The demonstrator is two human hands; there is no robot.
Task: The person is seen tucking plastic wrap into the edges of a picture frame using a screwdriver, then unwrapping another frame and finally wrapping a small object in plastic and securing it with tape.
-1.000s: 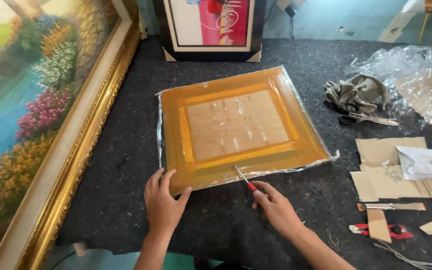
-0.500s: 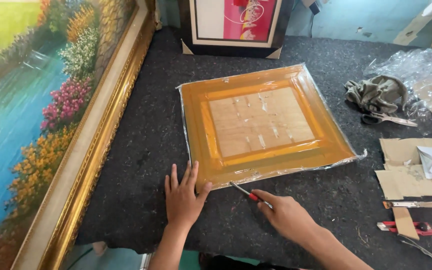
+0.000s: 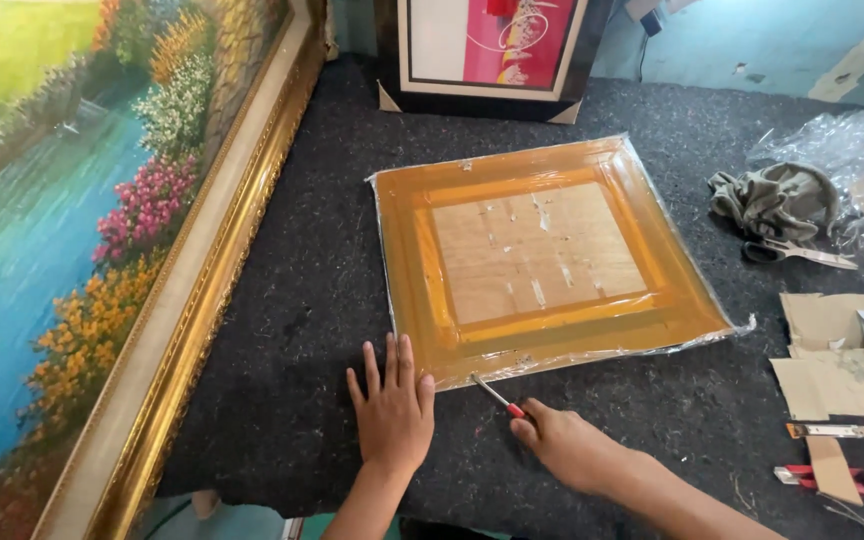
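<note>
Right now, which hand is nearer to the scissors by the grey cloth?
Right. The right hand is below and left of the scissors; the left hand lies farther left, at the wrapped frame's corner.

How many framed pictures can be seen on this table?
3: a plastic-wrapped yellow frame lying flat before the hands, a gold-framed landscape painting leaning along the left edge, and a black-framed picture propped at the back. Others may lie outside the view.

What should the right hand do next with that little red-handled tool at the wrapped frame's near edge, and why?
Probably slide the red-handled tool along under the near edge of the plastic-wrapped frame: its tip already sits there, the right hand grips it, and the left hand lies flat by the corner.
</note>
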